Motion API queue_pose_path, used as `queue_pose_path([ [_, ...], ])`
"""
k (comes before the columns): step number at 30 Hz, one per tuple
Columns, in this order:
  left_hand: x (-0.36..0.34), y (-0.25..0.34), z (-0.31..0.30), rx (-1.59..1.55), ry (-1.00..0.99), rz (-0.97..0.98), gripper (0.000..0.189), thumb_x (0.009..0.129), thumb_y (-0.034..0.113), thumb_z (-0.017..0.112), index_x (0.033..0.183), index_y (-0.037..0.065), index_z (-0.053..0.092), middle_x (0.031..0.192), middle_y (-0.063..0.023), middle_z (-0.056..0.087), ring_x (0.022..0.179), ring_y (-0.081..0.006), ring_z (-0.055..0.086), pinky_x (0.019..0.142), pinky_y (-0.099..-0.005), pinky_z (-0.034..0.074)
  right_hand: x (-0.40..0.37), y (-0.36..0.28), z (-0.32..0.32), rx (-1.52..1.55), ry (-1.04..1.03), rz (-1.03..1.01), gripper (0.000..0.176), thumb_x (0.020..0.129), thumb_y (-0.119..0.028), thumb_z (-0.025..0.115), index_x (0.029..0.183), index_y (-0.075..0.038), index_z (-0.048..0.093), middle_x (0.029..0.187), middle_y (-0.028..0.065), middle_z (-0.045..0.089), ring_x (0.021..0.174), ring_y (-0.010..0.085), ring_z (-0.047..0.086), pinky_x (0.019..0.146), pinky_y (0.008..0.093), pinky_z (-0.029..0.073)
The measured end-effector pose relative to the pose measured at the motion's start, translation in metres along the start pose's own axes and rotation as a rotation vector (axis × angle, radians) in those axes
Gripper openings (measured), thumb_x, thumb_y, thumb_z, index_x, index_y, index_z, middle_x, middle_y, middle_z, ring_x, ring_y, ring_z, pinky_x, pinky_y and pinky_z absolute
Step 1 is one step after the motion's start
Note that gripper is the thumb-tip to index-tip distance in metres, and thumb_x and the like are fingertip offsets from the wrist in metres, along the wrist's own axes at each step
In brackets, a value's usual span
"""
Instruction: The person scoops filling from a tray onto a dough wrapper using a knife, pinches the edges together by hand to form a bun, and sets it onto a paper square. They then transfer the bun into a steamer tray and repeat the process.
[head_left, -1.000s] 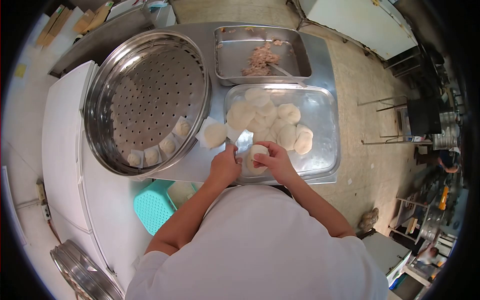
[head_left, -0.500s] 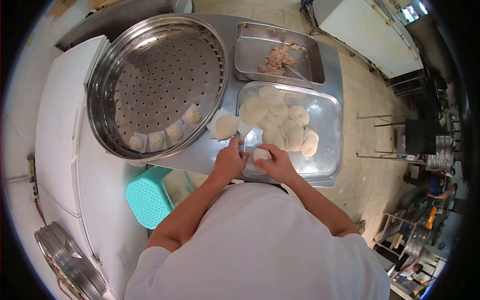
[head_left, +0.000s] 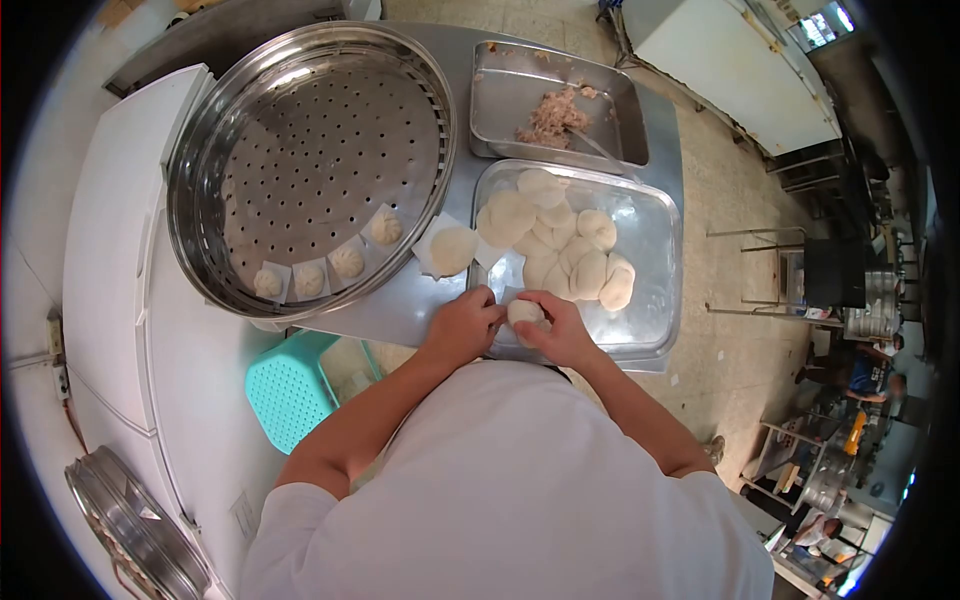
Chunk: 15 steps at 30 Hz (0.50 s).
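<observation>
A small round filled bun of pale dough is in my right hand, its fingers curled around the bun's right side. My left hand is closed just left of the bun, at the tray's near left corner. Whatever lies between its fingertips is hidden. Ahead of my hands, flat dough wrappers overlap in a heap on a metal tray. One more dough round rests on a white paper square by the tray's left edge.
At left, a large perforated steamer tray holds several pleated buns on papers. Behind the wrappers, a deep pan contains minced filling and a spoon. A turquoise stool stands below left. Other people are far right.
My left hand has turned and its fingers have curled in closer to the bun. The right hand keeps its hold on the bun. The view has shifted slightly.
</observation>
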<state>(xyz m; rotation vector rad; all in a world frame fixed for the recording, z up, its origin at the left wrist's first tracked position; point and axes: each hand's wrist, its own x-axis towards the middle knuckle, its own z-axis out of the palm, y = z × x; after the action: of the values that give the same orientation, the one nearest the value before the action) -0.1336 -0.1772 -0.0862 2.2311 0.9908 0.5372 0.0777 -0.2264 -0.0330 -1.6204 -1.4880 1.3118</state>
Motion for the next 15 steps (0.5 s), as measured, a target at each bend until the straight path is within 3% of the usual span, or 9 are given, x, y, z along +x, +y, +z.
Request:
queue_pose_path([
  [5, 0.000, 0.002, 0.002, -0.012, 0.034, -0.023, 0.017, 0.079, 0.011, 0.073, 0.095, 0.014, 0.076, 0.097, -0.0044, 0.063, 0.090, -0.0234, 0.067, 0.070, -0.0379, 0.057, -0.007, 0.006, -0.007, -0.174, -0.015, -0.085, 0.049, 0.085, -0.015, 0.076, 0.129, 0.002, 0.063, 0.116, 0.0177, 0.071, 0.106, 0.0264, 0.069, 0.093, 0.0360, 0.054],
  [10, 0.000, 0.001, 0.005, -0.066, 0.087, -0.087, 0.011, 0.086, 0.012, 0.074, 0.096, 0.014, 0.078, 0.096, -0.0049, 0.065, 0.079, -0.0262, 0.068, 0.066, -0.0380, 0.057, -0.015, 0.007, -0.011, -0.169, 0.080, -0.070, 0.048, 0.085, -0.016, 0.077, 0.127, 0.002, 0.063, 0.115, 0.0181, 0.072, 0.105, 0.0276, 0.070, 0.093, 0.0358, 0.054],
  [15, 0.000, -0.002, 0.009, -0.094, 0.120, -0.103, 0.012, 0.086, 0.012, 0.075, 0.097, 0.011, 0.078, 0.095, -0.0055, 0.066, 0.079, -0.0274, 0.068, 0.067, -0.0388, 0.057, -0.006, -0.005, -0.001, -0.273, 0.142, -0.027, 0.046, 0.083, -0.015, 0.078, 0.124, 0.002, 0.064, 0.114, 0.0213, 0.071, 0.103, 0.0327, 0.071, 0.091, 0.0384, 0.055],
])
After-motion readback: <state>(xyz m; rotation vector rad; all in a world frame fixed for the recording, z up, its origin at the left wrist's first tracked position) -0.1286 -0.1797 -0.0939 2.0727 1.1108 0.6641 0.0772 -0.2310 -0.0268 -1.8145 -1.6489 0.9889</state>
